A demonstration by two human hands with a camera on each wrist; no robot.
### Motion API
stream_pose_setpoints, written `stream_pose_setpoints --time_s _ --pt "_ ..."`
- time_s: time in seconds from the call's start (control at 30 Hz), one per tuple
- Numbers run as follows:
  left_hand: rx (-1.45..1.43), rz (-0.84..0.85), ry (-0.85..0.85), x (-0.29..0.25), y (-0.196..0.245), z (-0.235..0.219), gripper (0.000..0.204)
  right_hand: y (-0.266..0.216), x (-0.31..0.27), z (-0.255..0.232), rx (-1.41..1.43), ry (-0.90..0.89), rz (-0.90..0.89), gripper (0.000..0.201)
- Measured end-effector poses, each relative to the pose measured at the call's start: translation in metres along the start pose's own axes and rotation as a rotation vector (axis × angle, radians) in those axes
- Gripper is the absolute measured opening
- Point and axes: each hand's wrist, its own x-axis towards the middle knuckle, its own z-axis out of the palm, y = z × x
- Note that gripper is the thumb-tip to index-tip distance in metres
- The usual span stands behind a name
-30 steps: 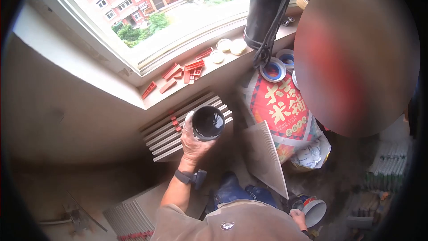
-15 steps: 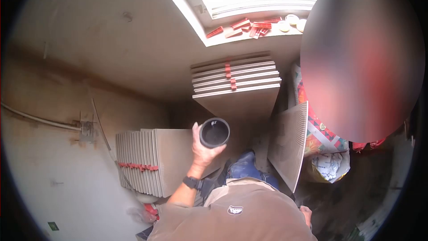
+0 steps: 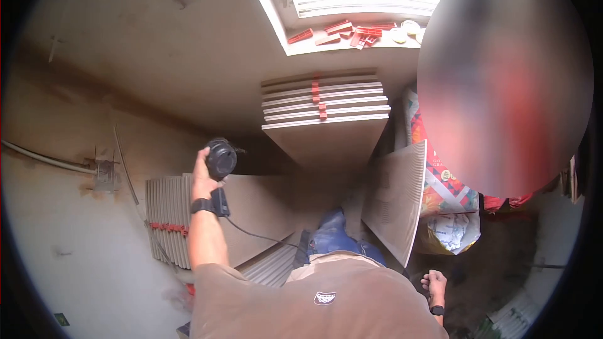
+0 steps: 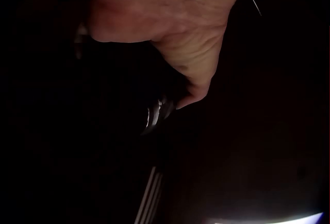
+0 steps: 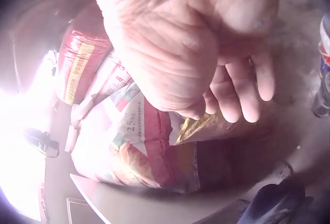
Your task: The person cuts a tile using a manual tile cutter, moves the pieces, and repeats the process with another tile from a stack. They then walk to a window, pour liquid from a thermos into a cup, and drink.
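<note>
My left hand [image 3: 204, 172] grips a black cup [image 3: 221, 159] out to the left, above the stacked tiles. The cup is tipped over, with its rounded dark end towards the head camera and thin clear streaks beside it. In the dark left wrist view, the back of the left hand [image 4: 165, 18] shows with the thumb bent inward; the cup is mostly lost in shadow. Low at my right side hangs my right hand [image 3: 434, 284], holding nothing. The right wrist view shows its fingers [image 5: 242, 92] loosely extended over printed sacks [image 5: 149, 147].
Grey tiles [image 3: 251, 210] lean upright at the left, with red spacers along their edges. Another tile stack [image 3: 326, 141] stands under the window, and a single tile [image 3: 396, 198] leans at right. Red plastic wedges [image 3: 364, 34] lie on the sill. A cable [image 3: 254, 231] runs to my left wrist.
My left hand has swung left and away from my body, and the cup has turned from mouth up to tipped over. The view has turned left from the window. My right hand has moved slightly forward.
</note>
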Motion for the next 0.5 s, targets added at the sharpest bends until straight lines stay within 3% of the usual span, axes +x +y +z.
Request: stream_pose_setpoints --time_s 0.1,0.17,0.23,0.3,0.4,0.47,0.5 --pt "0.043 -0.13 -0.166 -0.017 -0.016 0.012 0.053 0.012 0.001 0.008 0.049 -0.006 0.0 0.024" --pt "-0.025 -0.284 -0.147 -0.035 -0.067 0.031 0.05 0.023 0.0 0.017 0.062 -0.025 0.02 0.023" --pt "0.111 -0.403 -0.097 -0.03 -0.134 0.031 0.047 0.046 -0.001 0.021 0.097 -0.038 0.064 0.02" --pt "0.2 -0.478 -0.12 -0.041 -0.169 0.04 0.041 0.066 -0.005 0.02 0.047 -0.044 0.082 0.019" --pt "0.224 -0.434 -0.038 -0.044 -0.18 0.041 0.045 0.078 -0.013 0.014 -0.004 -0.053 0.104 0.018" --pt "0.181 -0.149 -0.196 -0.008 -0.177 0.019 0.075 0.074 -0.019 0.01 -0.02 -0.056 0.129 0.017" --pt "0.304 -0.018 -0.042 -0.007 -0.153 0.017 0.111 0.076 -0.015 0.009 -0.013 -0.054 0.125 0.017"
